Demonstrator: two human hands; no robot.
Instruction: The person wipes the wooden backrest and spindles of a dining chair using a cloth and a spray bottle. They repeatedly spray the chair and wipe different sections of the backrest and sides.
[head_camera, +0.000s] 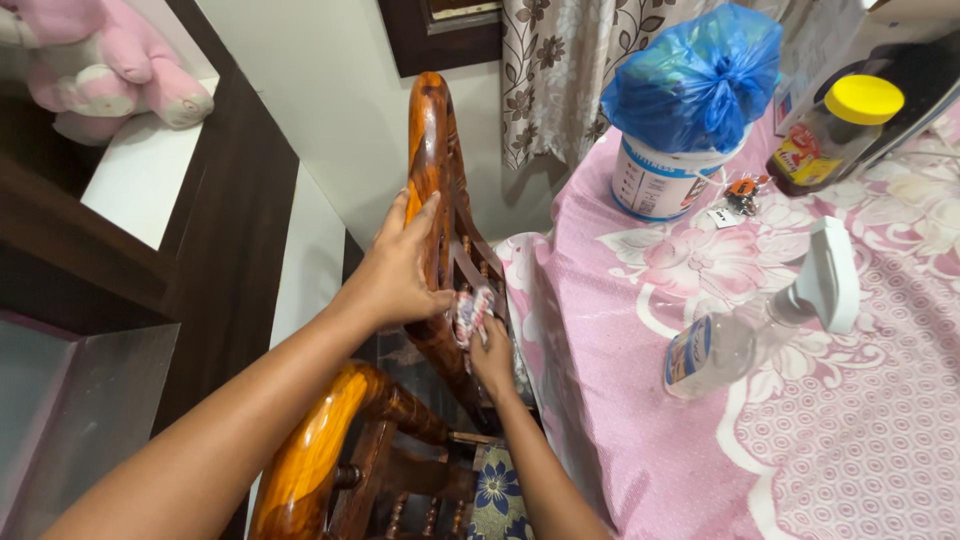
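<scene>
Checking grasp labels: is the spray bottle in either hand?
No: the spray bottle lies on the pink tablecloth, while the left hand grips the wooden chair and the right hand holds a cloth.

Pink floral table (800, 450): spray bottle (740, 340), jar (835, 135).

A pink floral tablecloth (800, 440) bears 1 clear plastic spray bottle (745, 335) lying on its side, 1 white tub (655, 182) topped by a knotted blue plastic bag (695, 80), and 1 yellow-lidded brown jar (835, 135). A pink plush toy (100, 60) sits on a dark shelf at the upper left.
</scene>
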